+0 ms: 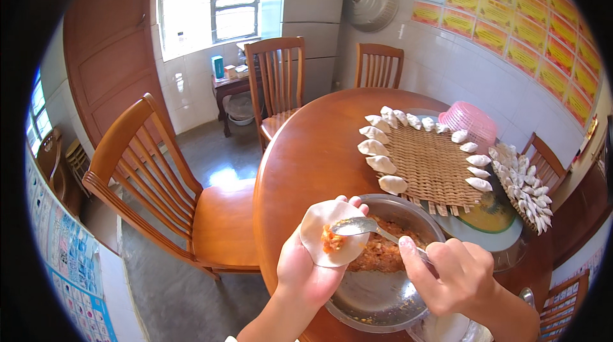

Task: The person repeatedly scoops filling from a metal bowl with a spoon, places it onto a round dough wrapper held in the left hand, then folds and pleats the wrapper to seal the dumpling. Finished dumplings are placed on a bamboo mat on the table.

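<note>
On the palm and fingers of my left hand (306, 276) lies a round, pale dumpling wrapper (313, 247). A lump of orange-red filling (331, 240) rests on it. My right hand (456, 278) grips the handle of a metal spoon (357, 226), whose bowl touches the filling on the wrapper. Beneath both hands stands a steel bowl (377, 297), with more of the chopped filling along its far side. Beyond the bowl, a woven tray (431, 160) carries folded dumplings (381, 164) around its edges; its middle is bare weave.
Many more dumplings (523, 189) fill a second tray at the right of the round wooden table (306, 150). Behind the woven tray sits a pink basket (471, 121). A plastic bag (440, 328) lies near the bowl. Wooden chairs (159, 195) surround the table.
</note>
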